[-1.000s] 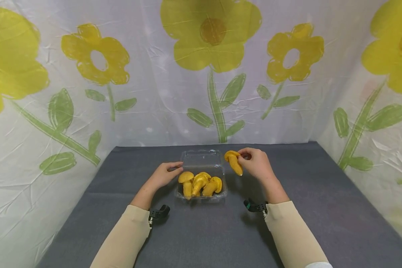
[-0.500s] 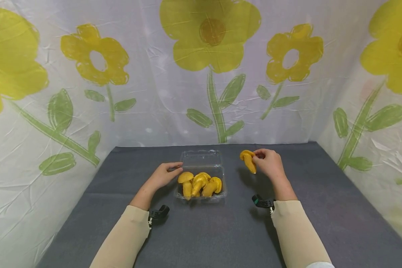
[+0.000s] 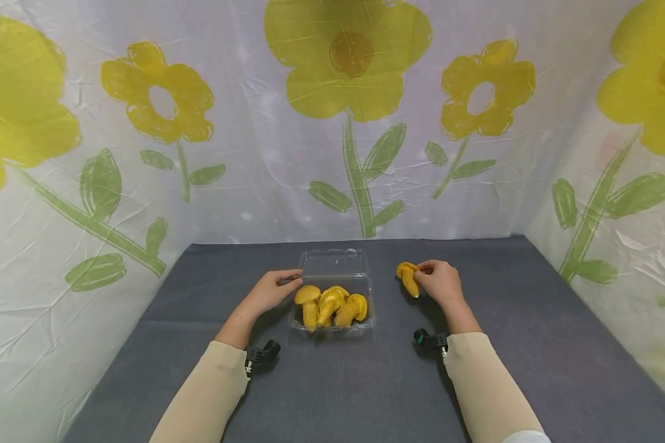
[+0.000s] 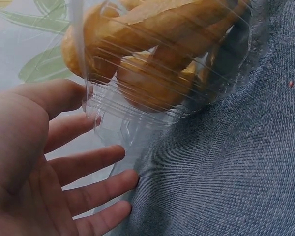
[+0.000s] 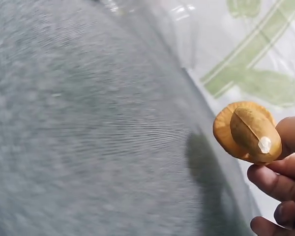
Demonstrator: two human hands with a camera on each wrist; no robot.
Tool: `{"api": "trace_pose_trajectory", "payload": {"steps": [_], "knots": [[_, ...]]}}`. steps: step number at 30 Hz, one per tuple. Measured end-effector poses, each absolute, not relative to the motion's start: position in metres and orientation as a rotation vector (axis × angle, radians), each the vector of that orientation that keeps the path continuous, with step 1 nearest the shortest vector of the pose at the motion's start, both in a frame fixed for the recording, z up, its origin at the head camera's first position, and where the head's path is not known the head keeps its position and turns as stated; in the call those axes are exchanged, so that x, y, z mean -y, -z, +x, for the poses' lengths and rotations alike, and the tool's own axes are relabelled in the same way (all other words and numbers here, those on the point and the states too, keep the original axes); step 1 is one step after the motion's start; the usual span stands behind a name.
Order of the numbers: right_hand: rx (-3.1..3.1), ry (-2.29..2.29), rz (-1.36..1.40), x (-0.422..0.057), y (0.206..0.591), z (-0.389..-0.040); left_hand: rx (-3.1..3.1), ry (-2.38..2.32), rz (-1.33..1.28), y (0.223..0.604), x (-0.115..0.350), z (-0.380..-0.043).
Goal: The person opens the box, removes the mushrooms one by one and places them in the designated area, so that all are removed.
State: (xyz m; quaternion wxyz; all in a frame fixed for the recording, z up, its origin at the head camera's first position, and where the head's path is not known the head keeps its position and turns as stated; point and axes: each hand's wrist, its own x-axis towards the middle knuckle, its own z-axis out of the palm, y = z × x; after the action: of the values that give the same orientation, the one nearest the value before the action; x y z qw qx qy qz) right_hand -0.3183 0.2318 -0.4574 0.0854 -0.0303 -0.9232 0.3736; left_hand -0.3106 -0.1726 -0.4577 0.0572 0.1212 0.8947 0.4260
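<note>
Low in the foreground, two beige fabric sleeves (image 3: 207, 394) are spanning a dark grey, cloth-covered surface (image 3: 338, 394), black wrist devices (image 3: 263, 351) jutting inward at the cuffs. Just beyond, a clear, thin-walled plastic box (image 3: 343, 330) is sitting open, cradling several mustard-yellow, thick-stemmed mushrooms (image 3: 330, 304). At its far left corner, the person's left-hand grip (image 3: 267, 291) is apparently pinching the rim lightly between thumb and forefinger, the other fingers spreading loose. Such thin plastic is probably flexing easily, its corner offering a stiffer hold than its walls. Right of the box, well apart from it, the right-hand grip (image 3: 442, 284) is narrowing on a single mustard-yellow mushroom with a rounded cap and tapering stem (image 3: 410, 283), fingertips pinching where cap and stem are meeting. That piece is tilting, its stem end pointing nearer the person; whether it is touching the surface, the views are not showing. It is looking light, firm and smooth, so a gentle pinch is likely sufficing, the stem beneath the cap seeming safer than the cap's thinner edge. Farther back, the transparent lid (image 3: 334, 263) is slanting away; behind everything, a white curtain (image 3: 255, 172) is displaying yellow flowers (image 3: 388, 55).
</note>
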Motion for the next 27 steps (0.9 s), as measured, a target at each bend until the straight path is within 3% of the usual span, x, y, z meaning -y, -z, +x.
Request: {"api": "trace_pose_trajectory", "payload": {"steps": [13,27], "knots": [[2.793,-1.018,-0.146,-0.227,0.469,-0.317,-2.707,-1.300,0.362,0.457,0.172,-0.310],[2.877,-1.065,-0.058,-0.229,0.454,-0.316,-2.705,-1.304,0.378,0.457,0.173,-0.310]]}}
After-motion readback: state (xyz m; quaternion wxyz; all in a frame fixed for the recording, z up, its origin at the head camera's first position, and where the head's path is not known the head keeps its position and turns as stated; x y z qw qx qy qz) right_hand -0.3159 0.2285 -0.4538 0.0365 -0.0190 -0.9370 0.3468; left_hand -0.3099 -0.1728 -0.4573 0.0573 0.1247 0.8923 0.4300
